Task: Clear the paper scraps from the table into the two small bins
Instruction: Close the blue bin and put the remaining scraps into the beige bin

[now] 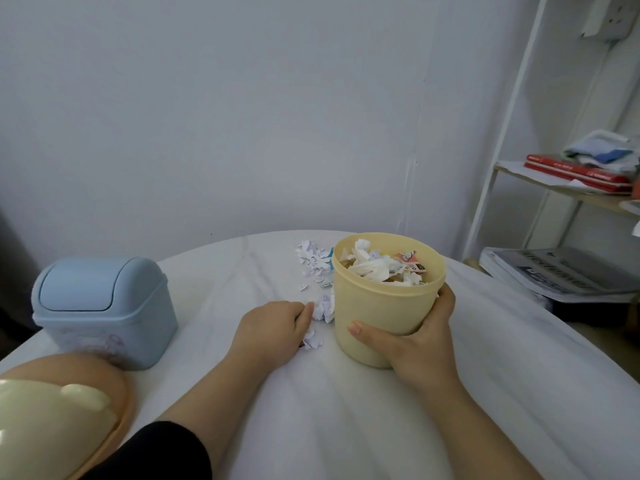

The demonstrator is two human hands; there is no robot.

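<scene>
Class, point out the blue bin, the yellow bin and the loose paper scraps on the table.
blue bin (104, 299): head view, on its front wall.
yellow bin (377, 306): head view, on its side wall.
paper scraps (313, 259): head view, on the far pile.
</scene>
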